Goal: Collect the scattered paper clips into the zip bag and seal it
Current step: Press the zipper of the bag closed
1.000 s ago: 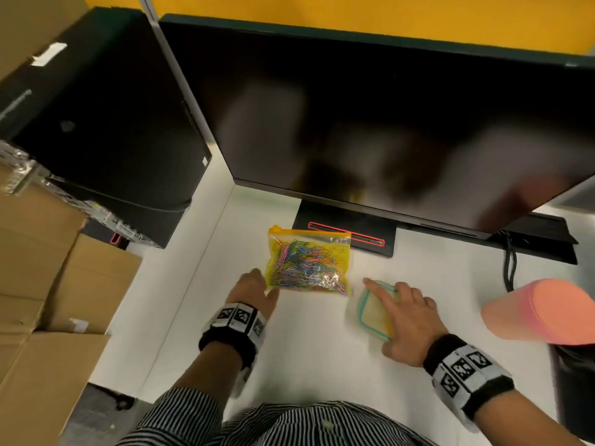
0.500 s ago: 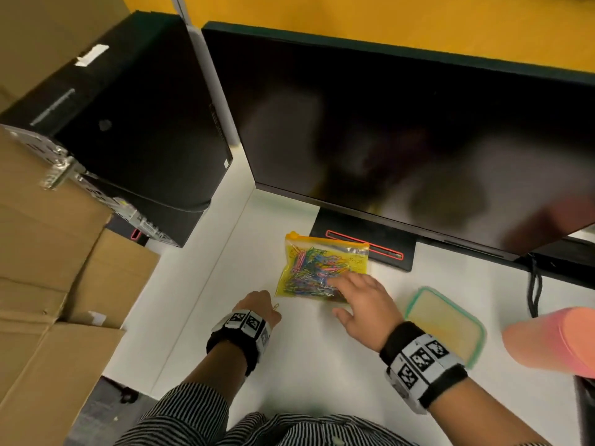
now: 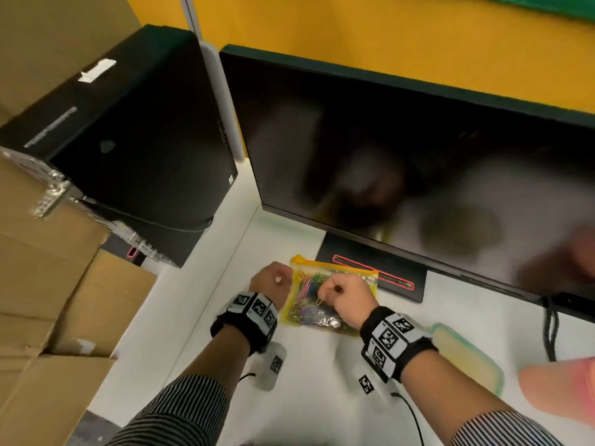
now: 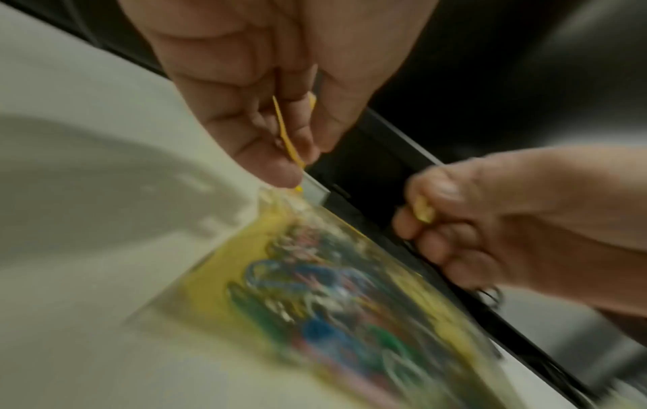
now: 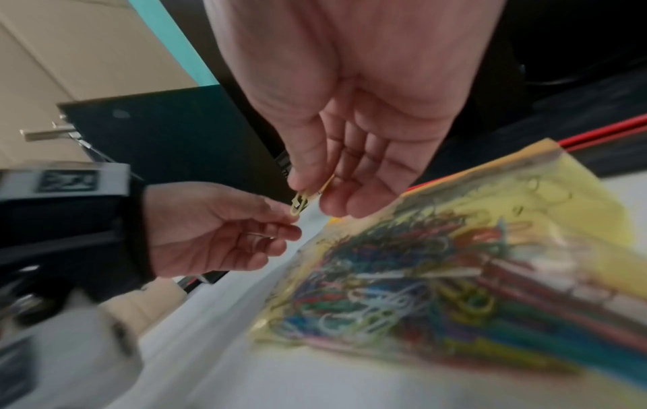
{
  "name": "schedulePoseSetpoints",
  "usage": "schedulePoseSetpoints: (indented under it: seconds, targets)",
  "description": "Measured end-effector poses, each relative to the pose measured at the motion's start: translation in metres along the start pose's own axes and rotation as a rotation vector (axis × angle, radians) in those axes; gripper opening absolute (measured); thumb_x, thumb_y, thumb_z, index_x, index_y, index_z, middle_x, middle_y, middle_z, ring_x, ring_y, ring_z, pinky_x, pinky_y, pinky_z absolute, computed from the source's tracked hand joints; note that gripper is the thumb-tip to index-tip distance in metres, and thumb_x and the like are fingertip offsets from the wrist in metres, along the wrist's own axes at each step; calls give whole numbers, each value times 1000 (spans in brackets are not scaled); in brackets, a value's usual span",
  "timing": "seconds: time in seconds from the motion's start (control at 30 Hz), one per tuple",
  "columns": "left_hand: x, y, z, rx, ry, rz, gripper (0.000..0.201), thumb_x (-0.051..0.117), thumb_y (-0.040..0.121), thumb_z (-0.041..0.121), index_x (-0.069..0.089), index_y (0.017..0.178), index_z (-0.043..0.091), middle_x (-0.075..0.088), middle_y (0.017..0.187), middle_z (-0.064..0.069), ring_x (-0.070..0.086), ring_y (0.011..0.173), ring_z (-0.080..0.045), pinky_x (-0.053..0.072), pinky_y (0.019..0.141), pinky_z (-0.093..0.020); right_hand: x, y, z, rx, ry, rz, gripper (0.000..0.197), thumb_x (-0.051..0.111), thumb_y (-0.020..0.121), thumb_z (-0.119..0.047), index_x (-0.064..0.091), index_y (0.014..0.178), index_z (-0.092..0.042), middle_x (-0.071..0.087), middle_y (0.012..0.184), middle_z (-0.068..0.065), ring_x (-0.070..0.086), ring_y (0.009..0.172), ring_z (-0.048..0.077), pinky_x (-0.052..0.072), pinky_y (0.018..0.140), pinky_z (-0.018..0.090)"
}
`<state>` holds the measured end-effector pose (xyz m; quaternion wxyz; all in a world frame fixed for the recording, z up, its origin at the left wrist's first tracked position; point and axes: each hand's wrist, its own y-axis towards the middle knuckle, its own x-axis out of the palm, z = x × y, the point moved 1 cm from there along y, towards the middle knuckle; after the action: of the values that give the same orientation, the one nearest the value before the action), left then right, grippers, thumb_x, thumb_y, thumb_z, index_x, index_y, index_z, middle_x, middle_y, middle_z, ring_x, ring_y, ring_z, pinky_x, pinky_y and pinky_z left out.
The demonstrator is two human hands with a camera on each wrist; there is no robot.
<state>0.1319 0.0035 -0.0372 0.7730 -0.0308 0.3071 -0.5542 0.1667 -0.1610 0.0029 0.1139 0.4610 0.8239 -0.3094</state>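
A yellow-tinted zip bag (image 3: 310, 315) full of coloured paper clips lies flat on the white desk (image 3: 315, 381), in front of the monitor stand. My right hand (image 3: 325, 292) hovers over the bag and pinches a yellow-green paper clip (image 5: 299, 204) between thumb and fingers. My left hand (image 3: 278, 280) is raised beside the bag's top left corner. It pinches a thin yellow piece (image 4: 287, 138) that looks like another paper clip. The wrist views show the bag (image 4: 332, 290) (image 5: 455, 263) blurred below both hands. Whether its mouth is open I cannot tell.
A large dark monitor (image 3: 402, 156) stands close behind the bag on a stand (image 3: 370, 268) with a red outline. At the left are a black computer tower (image 3: 128, 149) and cardboard boxes (image 3: 48, 284). To the right lie a teal-rimmed container (image 3: 467, 358), a pink cylinder (image 3: 563, 391) and a cable (image 3: 550, 326).
My right hand went from the teal-rimmed container to the bag, then lifted with a clip pinched. My left hand rose off the desk beside the bag, holding a small yellow piece.
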Motion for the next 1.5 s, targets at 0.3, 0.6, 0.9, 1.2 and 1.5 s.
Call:
schedulePoseSetpoints:
  seconds: [0.3,0.6,0.9,1.2,1.5]
  targets:
    - [23,47,4,-29,53,-120,28,60,79,8,52,59,27,55,60,-10,48,63,-23,39,64,-29,-9,48,-34,-159,-275,24,15,60,77,-1,72,72,-9,57,79,-8,58,85,15,38,78,14]
    - [22,28,-6,96,143,-296,7,65,79,14,69,81,8,62,65,-6,53,64,-21,45,65,-30,-3,52,-8,-22,-290,-170,38,46,73,9,69,63,-19,68,73,-2,58,70,7,42,71,16]
    - [22,24,-4,96,117,-267,26,66,74,10,59,63,32,54,57,12,54,62,-15,43,63,-22,-33,24,26,21,-323,-96,36,56,81,-1,60,57,-28,64,70,-15,62,79,10,48,89,27]
    - [32,18,9,201,203,-246,27,63,75,4,65,81,31,63,93,1,56,77,-15,45,74,-24,-17,10,5,-153,-509,-83,21,52,83,-6,68,79,-20,72,85,-1,61,88,19,49,85,30]
    - [34,19,9,277,318,-278,21,64,76,5,66,85,23,60,91,3,58,79,-16,48,77,-25,-6,-3,25,-176,-537,-76,21,50,87,-10,68,85,-20,68,96,-5,56,96,16,42,88,26]
